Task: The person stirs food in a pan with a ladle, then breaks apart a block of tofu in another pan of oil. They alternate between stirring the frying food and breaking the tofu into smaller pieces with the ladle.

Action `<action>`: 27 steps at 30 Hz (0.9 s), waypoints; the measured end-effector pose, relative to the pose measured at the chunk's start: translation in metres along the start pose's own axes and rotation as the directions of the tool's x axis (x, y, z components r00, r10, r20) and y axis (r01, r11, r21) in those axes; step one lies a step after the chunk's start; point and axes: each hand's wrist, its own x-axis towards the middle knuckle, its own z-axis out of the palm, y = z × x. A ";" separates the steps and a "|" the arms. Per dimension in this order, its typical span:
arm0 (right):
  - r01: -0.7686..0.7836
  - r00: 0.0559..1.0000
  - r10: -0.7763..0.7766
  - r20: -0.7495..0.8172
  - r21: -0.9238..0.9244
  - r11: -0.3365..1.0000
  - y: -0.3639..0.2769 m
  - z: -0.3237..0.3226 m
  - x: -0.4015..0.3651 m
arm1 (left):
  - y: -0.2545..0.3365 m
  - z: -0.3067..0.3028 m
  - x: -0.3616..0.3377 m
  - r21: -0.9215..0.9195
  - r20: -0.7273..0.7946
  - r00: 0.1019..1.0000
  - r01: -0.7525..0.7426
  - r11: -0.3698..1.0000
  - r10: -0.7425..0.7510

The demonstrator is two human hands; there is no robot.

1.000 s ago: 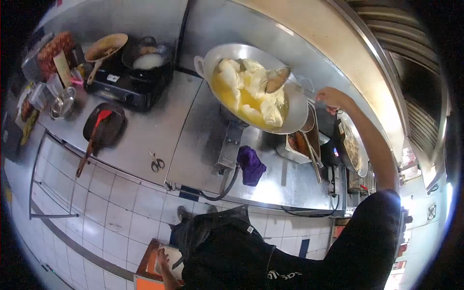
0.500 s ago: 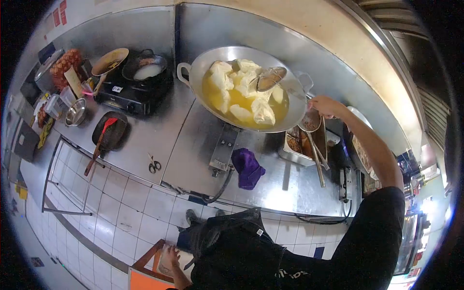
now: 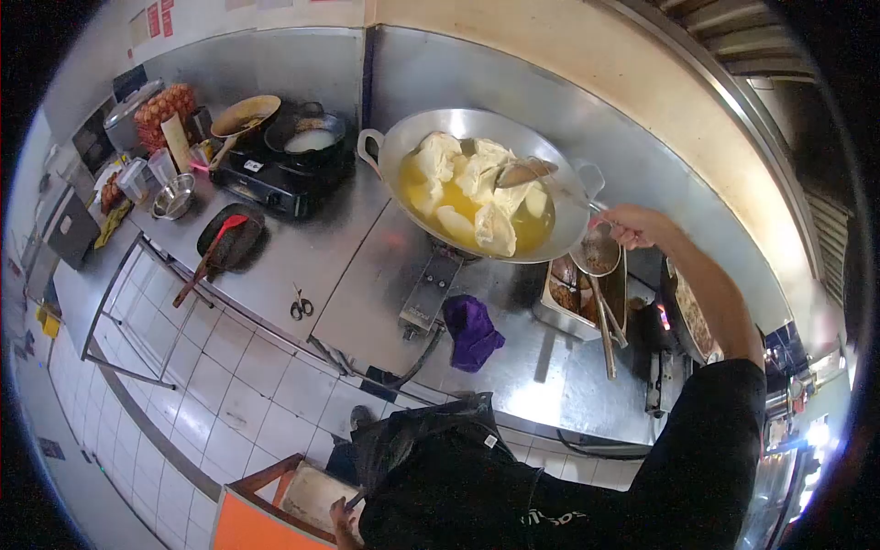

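Observation:
My right hand [image 3: 632, 226] is closed around the handle of a ladle, above the wok's right rim. The ladle's bowl [image 3: 527, 172] rests among pale yellow lumps [image 3: 495, 229] in the large metal wok [image 3: 440, 121]. Clear yellow liquid [image 3: 458, 203] pools around the lumps, which look like softening butter or margarine. My left hand [image 3: 344, 524] hangs low by my body, beside an orange-sided stand [image 3: 266, 518] with a pale top. Its fingers are mostly hidden, close to a dark narrow item that I cannot make out.
A metal food tray [image 3: 568, 318] and a strainer [image 3: 598, 252] sit right of the wok, near another pan with a flame beneath. Purple cloth [image 3: 472, 335], scissors [image 3: 299, 304], a dark pan [image 3: 243, 252] with a red spatula [image 3: 220, 240], and a black stove [image 3: 261, 183] lie leftward.
My left hand has drawn back from the stand's pale top toward my body. The ladle stays in the wok, its bowl slightly shifted against the lumps. The view has tilted a little.

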 end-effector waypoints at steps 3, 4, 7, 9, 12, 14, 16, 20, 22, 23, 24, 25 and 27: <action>-0.023 0.999 0.022 0.030 0.046 0.999 0.015 0.013 0.002 | -0.011 0.000 0.019 -0.048 0.067 0.991 -0.110 0.993 0.113; -0.031 0.999 0.029 0.021 0.078 0.996 0.020 0.016 0.007 | -0.003 0.004 0.019 -0.167 0.048 0.998 -0.019 0.986 0.028; 0.006 1.000 -0.010 0.019 0.166 0.986 0.032 0.033 0.004 | 0.014 0.013 0.009 0.037 0.005 0.951 -0.310 0.950 0.310; 0.037 0.999 -0.044 0.022 0.240 0.970 0.038 0.043 0.005 | 0.043 0.023 -0.007 -0.245 -0.101 0.995 -0.018 0.969 -0.007; 0.014 0.998 -0.031 0.058 0.279 0.960 0.049 0.048 0.014 | 0.050 0.028 0.000 -0.324 -0.084 0.996 -0.054 0.945 0.028; 0.016 0.994 -0.051 0.096 0.334 0.942 0.055 0.055 0.017 | 0.054 0.025 -0.002 -0.338 -0.082 0.996 -0.059 0.939 0.034; -0.014 0.999 0.026 -0.032 0.338 0.941 0.057 0.064 0.020 | 0.052 0.021 0.000 -0.353 -0.025 0.996 -0.088 0.931 0.084; 0.033 0.999 -0.043 0.015 0.430 0.902 0.060 0.079 0.008 | 0.043 0.009 -0.007 -0.394 0.074 0.981 -0.134 0.909 0.177; 0.033 0.999 -0.031 -0.010 0.405 0.914 0.062 0.084 0.011 | 0.053 0.006 -0.010 -0.334 0.010 1.000 -0.018 0.942 0.023; 0.031 1.000 -0.029 -0.011 0.408 0.912 0.062 0.087 0.010 | 0.055 0.004 -0.014 -0.330 0.010 1.000 -0.018 0.944 0.023; 0.008 1.000 -0.008 -0.002 0.478 0.878 0.061 0.089 0.009 | 0.052 0.003 -0.012 -0.314 0.017 1.000 -0.005 0.949 0.010; -0.011 1.000 0.008 0.007 0.542 0.840 0.058 0.088 0.008 | 0.052 0.002 -0.008 -0.298 0.027 1.000 0.011 0.954 -0.003; -0.002 0.999 -0.026 0.044 0.540 0.842 0.058 0.081 0.011 | 0.051 -0.003 -0.001 -0.249 0.046 0.999 0.036 0.968 -0.026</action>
